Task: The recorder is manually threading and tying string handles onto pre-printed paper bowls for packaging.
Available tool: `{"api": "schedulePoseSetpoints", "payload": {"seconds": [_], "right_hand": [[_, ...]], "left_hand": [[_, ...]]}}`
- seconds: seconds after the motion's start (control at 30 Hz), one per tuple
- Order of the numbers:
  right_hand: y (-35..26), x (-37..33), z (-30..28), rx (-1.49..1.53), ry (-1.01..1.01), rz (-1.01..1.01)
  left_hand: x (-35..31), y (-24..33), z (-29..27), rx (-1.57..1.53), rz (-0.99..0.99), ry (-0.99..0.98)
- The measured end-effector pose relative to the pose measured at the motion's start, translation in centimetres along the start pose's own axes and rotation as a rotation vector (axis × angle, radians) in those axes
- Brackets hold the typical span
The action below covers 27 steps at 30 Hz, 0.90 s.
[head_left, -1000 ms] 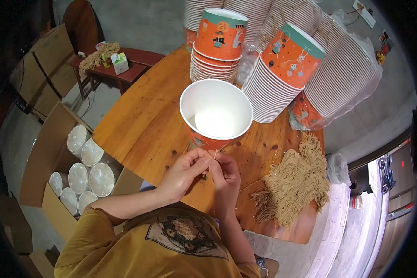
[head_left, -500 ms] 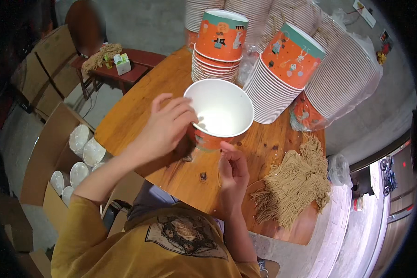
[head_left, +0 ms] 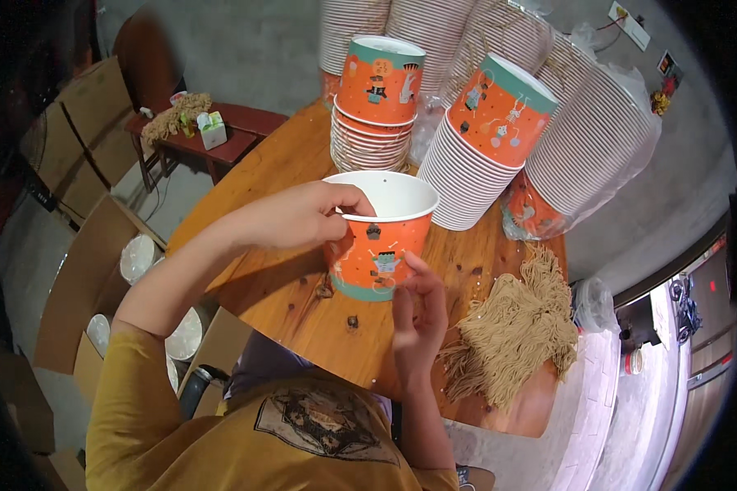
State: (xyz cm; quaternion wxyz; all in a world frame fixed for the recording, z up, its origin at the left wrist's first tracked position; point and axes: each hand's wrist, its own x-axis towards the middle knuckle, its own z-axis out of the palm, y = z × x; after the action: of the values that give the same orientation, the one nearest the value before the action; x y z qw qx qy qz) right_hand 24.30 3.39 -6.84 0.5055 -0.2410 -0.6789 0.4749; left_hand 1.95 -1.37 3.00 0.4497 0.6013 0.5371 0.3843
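An orange paper tub [head_left: 377, 258] with a green base band, cartoon figures and a white inside stands tilted in front of me. I cannot tell whether its base touches the table. My left hand [head_left: 307, 214] grips the tub's rim at the left, fingers inside and thumb outside. Close against the tub's lower right side is my right hand [head_left: 420, 315], its fingers curled in. Whatever those fingers may hold is too small to make out. A bundle of tan cords [head_left: 512, 331] lies on the wooden table [head_left: 303, 295], to the right of my right hand.
Behind the tub rise an upside-down tub stack with cords [head_left: 377, 90] and a taller stack [head_left: 487, 135]. Plastic-wrapped stacks [head_left: 594, 143] stand farther back. At the left, a cardboard box [head_left: 82, 295] holds several white-looking tubs. A red bench [head_left: 246, 131] carries tissues and more cord.
The tub has tipped so its printed side now faces me. My left hand has moved from the rim's outer edge to reach over it. The right hand has shifted slightly down.
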Motion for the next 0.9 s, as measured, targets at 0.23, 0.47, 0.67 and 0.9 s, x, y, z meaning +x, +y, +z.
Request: {"api": "schedulePoseSetpoints", "payload": {"seconds": [0.23,0.47,0.67,0.9], "right_hand": [[0.1,0.4,-0.3,-0.020,0.038,-0.082],[0.2,0.6,-0.6,-0.063,0.035,-0.103],[-1.7,1.0,0.3,-0.459,0.018,-0.392],[-1.8,0.7,0.8,-0.696,-0.105,-0.574]], "left_hand": [[0.4,0.3,0.1,0.071,0.012,0.044],[0.9,1.5,0.7,0.179,-0.032,0.019],[1.9,2.0,1.7,0.144,-0.067,-0.019],[2.5,1.8,2.4,0.168,-0.059,0.010]]}}
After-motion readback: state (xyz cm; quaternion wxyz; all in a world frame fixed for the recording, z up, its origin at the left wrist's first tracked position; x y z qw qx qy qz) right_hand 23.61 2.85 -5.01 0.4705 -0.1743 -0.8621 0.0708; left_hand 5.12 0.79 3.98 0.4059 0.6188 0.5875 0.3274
